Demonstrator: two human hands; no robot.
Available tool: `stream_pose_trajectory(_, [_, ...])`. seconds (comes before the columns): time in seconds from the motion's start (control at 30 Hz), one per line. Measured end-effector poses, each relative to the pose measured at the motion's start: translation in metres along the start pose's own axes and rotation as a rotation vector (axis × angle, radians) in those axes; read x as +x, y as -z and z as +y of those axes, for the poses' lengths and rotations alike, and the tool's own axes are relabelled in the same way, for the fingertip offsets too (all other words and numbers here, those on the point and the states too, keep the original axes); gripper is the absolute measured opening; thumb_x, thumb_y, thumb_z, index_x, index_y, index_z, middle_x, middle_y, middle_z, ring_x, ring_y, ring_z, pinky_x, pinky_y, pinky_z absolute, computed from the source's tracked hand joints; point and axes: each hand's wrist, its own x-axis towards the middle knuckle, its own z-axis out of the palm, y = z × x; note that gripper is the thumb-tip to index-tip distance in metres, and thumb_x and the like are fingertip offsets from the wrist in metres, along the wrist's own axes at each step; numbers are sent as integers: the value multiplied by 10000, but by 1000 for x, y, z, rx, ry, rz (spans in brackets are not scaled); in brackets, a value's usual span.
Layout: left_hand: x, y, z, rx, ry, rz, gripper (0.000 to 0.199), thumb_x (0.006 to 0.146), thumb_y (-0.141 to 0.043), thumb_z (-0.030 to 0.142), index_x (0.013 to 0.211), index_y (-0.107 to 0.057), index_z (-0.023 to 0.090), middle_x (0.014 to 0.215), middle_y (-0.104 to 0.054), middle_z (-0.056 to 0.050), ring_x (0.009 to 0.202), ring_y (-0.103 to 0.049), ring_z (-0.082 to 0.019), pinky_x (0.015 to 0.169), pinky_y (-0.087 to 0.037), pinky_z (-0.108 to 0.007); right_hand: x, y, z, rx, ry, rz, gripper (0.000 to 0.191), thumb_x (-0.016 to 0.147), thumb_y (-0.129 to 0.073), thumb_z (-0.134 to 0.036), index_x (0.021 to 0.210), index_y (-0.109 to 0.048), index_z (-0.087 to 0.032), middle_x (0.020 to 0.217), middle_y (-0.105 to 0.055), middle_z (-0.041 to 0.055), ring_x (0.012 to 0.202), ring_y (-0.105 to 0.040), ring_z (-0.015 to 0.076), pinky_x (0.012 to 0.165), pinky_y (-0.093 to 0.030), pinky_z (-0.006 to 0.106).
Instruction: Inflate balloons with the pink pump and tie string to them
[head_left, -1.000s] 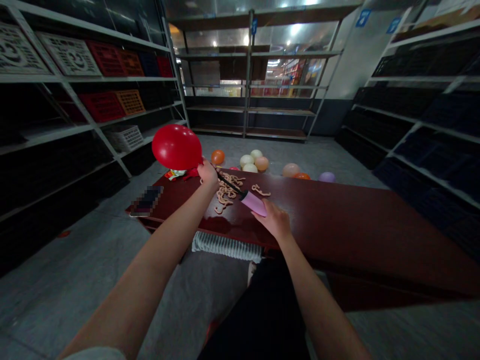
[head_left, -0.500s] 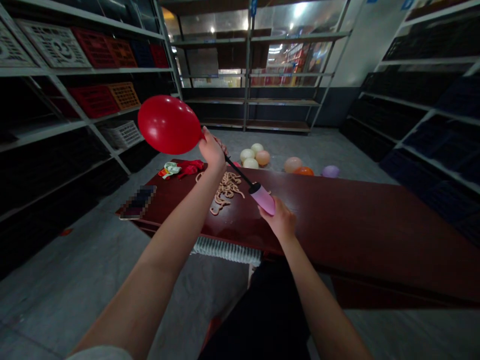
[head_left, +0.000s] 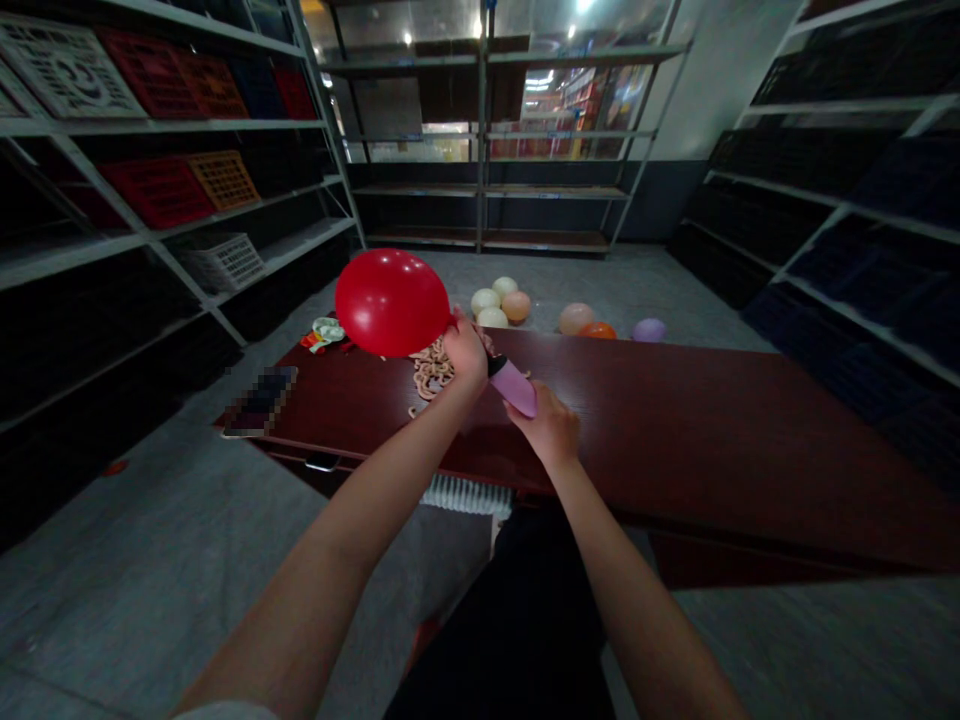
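A large red balloon (head_left: pixel 391 302), blown up, sticks out to the left of my left hand (head_left: pixel 466 350). That hand is closed round the balloon's neck where it meets the front end of a balloon pump (head_left: pixel 514 386). The pump has a pink barrel with a black collar, and my right hand (head_left: pixel 550 422) is wrapped round its near end. Its black rod is hidden now, with the collar close against my left hand. Beneath the balloon and left hand, a heap of uninflated beige balloons (head_left: pixel 431 372) lies on the dark red table (head_left: pixel 675 430).
Uninflated white and coloured balloons (head_left: pixel 327 332) lie at the table's far left corner, and a blurred-out phone-like object (head_left: pixel 262 402) at its left edge. Inflated balloons (head_left: pixel 516 306) sit on the floor beyond. Shelving with crates (head_left: pixel 159 192) stands left; more racks stand behind and right.
My left hand and the red balloon have moved right and down towards my right hand. The pump's black rod has slid in out of sight. The view has shifted slightly.
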Motion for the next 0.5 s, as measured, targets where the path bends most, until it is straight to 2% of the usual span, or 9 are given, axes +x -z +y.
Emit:
stream_pose_trajectory(0.13, [15, 16, 6, 4, 42, 64, 453, 1020, -456, 500, 670, -375, 224, 436, -327, 80, 306, -343, -75, 335, -281, -197, 0, 0, -4, -27, 63, -40, 420, 883, -677, -511, 1143, -680, -182, 940, -773, 76, 775, -701, 212, 626, -374, 289])
stream_pose_trajectory(0.27, [25, 31, 19, 3, 27, 107, 457, 1019, -463, 471, 652, -346, 225, 437, -325, 81, 308, -351, -75, 338, -280, -193, -1, 1, -6, -34, 129, -59, 441, 885, -682, -516, 1178, -669, -186, 956, -773, 78, 785, -700, 208, 629, -372, 291])
stream_pose_trajectory(0.37, [32, 41, 38, -17, -13, 145, 456, 1019, -476, 433, 642, -328, 225, 441, -326, 81, 314, -353, -66, 347, -278, -187, -3, 1, -5, -36, 172, -54, 443, 894, -677, -522, 1180, -665, -183, 961, -774, 80, 771, -699, 204, 638, -381, 292])
stream_pose_trajectory(0.5, [46, 59, 73, -35, -55, 203, 410, 1034, -450, 354, 665, -335, 219, 453, -335, 84, 321, -350, -60, 355, -273, -176, -5, 1, -4, -19, 234, -44, 439, 890, -693, -514, 1175, -664, -182, 943, -770, 70, 766, -701, 198, 647, -400, 293])
